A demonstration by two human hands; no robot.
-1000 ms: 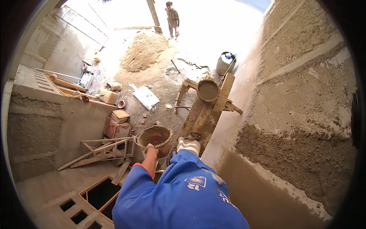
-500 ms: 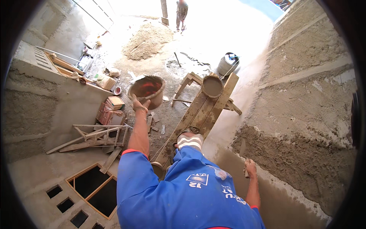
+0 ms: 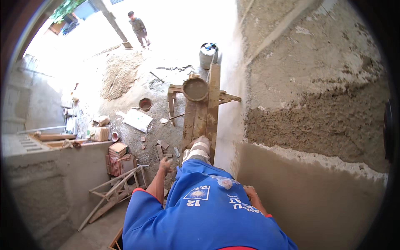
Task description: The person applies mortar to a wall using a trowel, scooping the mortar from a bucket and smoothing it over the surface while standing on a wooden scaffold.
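Note:
My left hand (image 3: 166, 165) is held out beside the plank scaffold, above the littered ground, with nothing visible in it. Its fingers look loosely apart. My right hand (image 3: 251, 192) is low beside my blue shirt, near the smooth plastered part of the wall (image 3: 308, 196). Its fingers are mostly hidden, and no tool shows in it. Away from my left hand, a bucket with a reddish inside (image 3: 145, 104) is beside a white sack (image 3: 138, 120); I cannot tell whether it rests on the ground. Another round bucket (image 3: 195, 89), full of grey mortar, stands on the planks (image 3: 196, 121).
Rough, wet-looking mortar (image 3: 308, 121) covers the wall at right. A drum (image 3: 208, 56) stands beyond the scaffold. Farther off are a sand heap (image 3: 121, 75) and a person (image 3: 139, 30). Stacked tiles (image 3: 121, 162) and a wooden frame (image 3: 116, 191) are at left.
My left hand has let go of the bucket, which is now farther off by the sack. My right hand has drawn in toward my body; the trowel it held is out of sight. The view has turned right.

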